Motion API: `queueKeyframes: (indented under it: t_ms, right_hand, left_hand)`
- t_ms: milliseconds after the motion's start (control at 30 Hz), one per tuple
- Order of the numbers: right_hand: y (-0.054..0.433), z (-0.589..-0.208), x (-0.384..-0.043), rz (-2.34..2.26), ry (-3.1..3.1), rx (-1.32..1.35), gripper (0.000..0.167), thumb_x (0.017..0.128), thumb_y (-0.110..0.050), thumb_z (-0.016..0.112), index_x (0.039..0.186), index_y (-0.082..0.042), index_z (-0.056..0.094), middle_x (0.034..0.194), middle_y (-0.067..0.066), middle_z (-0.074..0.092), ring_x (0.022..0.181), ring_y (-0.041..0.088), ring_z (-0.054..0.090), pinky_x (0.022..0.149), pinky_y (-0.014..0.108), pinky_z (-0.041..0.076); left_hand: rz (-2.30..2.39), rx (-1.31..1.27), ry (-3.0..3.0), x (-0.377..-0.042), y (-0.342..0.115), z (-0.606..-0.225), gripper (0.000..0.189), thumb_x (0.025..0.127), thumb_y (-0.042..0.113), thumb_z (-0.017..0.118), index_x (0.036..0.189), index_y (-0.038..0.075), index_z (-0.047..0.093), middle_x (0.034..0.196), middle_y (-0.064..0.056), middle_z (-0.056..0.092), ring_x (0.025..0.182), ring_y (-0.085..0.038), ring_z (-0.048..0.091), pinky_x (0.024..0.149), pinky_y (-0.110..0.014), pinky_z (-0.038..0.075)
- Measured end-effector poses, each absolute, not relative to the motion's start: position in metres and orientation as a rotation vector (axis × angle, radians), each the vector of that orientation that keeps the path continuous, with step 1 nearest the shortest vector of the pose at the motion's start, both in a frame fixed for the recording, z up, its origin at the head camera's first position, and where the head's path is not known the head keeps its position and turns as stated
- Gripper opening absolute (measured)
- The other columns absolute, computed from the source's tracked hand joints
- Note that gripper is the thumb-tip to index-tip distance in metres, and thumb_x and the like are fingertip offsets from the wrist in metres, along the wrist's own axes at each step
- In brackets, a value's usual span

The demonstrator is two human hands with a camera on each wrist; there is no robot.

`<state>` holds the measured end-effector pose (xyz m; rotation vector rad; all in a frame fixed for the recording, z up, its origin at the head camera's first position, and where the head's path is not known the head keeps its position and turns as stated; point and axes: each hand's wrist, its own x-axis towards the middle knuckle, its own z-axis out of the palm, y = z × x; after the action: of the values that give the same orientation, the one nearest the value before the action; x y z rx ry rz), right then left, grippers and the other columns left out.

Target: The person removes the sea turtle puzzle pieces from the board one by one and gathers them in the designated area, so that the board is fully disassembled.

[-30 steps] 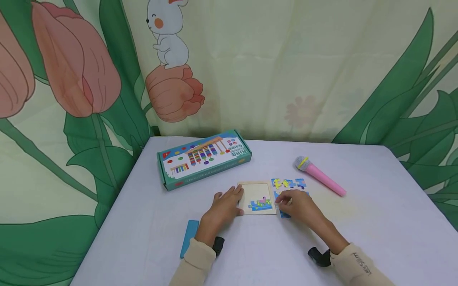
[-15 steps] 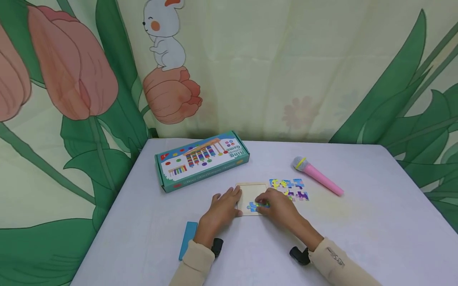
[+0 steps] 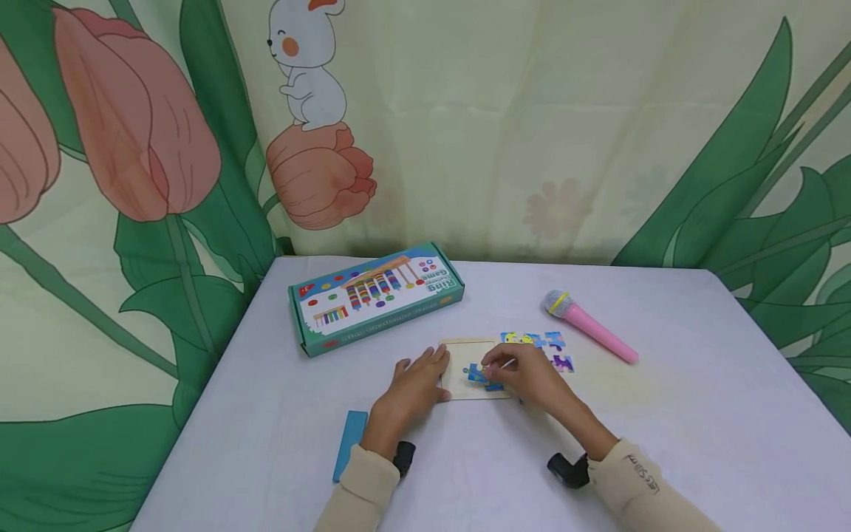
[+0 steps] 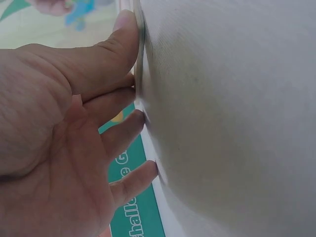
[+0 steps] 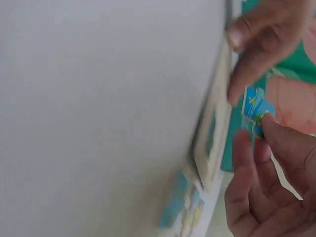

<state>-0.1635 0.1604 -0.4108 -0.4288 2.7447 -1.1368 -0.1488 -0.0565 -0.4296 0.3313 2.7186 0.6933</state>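
Note:
A light wooden puzzle tray (image 3: 459, 358) lies flat on the white tablecloth. My left hand (image 3: 414, 386) rests at its left side, with the thumb (image 4: 127, 37) against the tray's edge and the other fingers spread, fairly straight. Over the tray, my right hand (image 3: 530, 375) pinches a blue jigsaw piece (image 5: 253, 102) between thumb and fingertips, raised above the tray in the right wrist view. Beneath it, another blue jigsaw piece (image 3: 494, 387) lies at the tray's lower right, partly covered by the hand. Several loose jigsaw pieces (image 3: 555, 339) lie right of the tray, some hidden behind the right hand.
A green game box (image 3: 379, 299) stands behind the tray to the left. At the back right lies a pink toy microphone (image 3: 598, 329). A flat blue strip (image 3: 350, 447) sits beside the left forearm. A printed curtain (image 3: 465, 133) hangs behind the table.
My right hand moved left from the loose pieces to the tray, dipped over its lower right, and now holds a blue jigsaw piece slightly higher. The left hand stayed at the tray's edge.

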Motion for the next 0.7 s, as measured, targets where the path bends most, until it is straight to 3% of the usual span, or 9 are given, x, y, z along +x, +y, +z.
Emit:
queueKeyframes:
  t_ms: [267,400,533,700]
  right_hand:
    - [0.219,-0.396,-0.169,-1.182,2.619,-0.215,0.02,0.095,-0.01,0.075,0.113,-0.004,0.077,0.096,0.005,0.074,0.081,0.022,0.067,0.069,0.037,0.058]
    - [0.245,-0.397,-0.167,-1.128,2.628,-0.127,0.021,0.093,-0.014,0.077,0.112,-0.006,0.079,0.104,0.009,0.074,0.077,0.021,0.062,0.065,0.033,0.055]
    - [0.261,-0.404,-0.163,-1.104,2.616,-0.046,0.02,0.092,-0.015,0.079,0.11,-0.006,0.081,0.094,0.006,0.073,0.07,0.02,0.059,0.057,0.028,0.046]
    - [0.268,-0.409,-0.159,-1.115,2.556,-0.009,0.017,0.093,-0.01,0.077,0.107,-0.001,0.08,0.085,0.005,0.073,0.067,0.018,0.062,0.056,0.026,0.048]
  left_hand:
    - [0.711,0.318,2.719,-0.148,-0.056,-0.432,0.078,0.091,0.017,0.079,0.158,0.009,0.04,0.167,-0.001,0.03,0.155,-0.022,0.02,0.123,-0.053,0.014]
    - [0.716,0.321,2.721,-0.148,-0.056,-0.431,0.078,0.091,0.017,0.079,0.158,0.008,0.04,0.167,-0.002,0.03,0.155,-0.023,0.02,0.123,-0.054,0.014]
    - [0.721,0.324,2.72,-0.148,-0.056,-0.43,0.077,0.091,0.016,0.079,0.158,0.008,0.04,0.167,-0.003,0.03,0.155,-0.023,0.02,0.123,-0.054,0.014]
    - [0.728,0.315,2.71,-0.147,-0.056,-0.43,0.077,0.092,0.016,0.078,0.158,0.009,0.04,0.167,-0.002,0.029,0.155,-0.022,0.019,0.123,-0.053,0.013]
